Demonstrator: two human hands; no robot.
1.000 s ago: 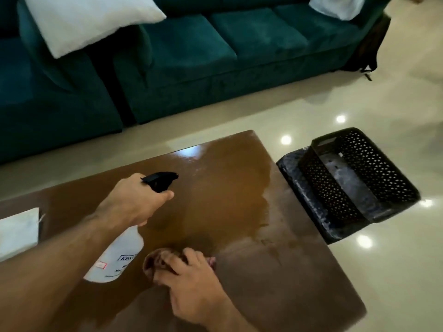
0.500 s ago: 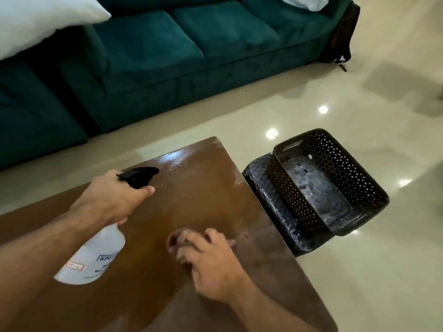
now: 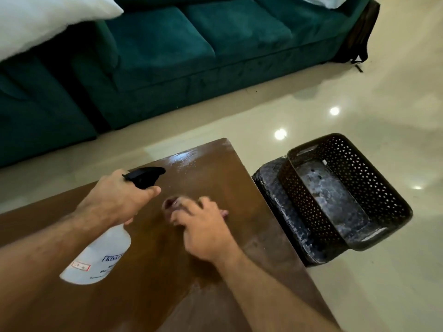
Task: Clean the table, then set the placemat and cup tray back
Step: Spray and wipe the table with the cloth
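Left hand (image 3: 115,200) fingers grip the spray bottle (image 3: 98,255); right hand (image 3: 203,226) fingers, spread, press a cloth (image 3: 171,203) onto the table (image 3: 215,168).

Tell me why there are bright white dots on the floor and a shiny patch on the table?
Head view: ceiling lights mirrored in the glossy floor; the table gleams at its far corner, apparently wet; the right hand looks motion-blurred.
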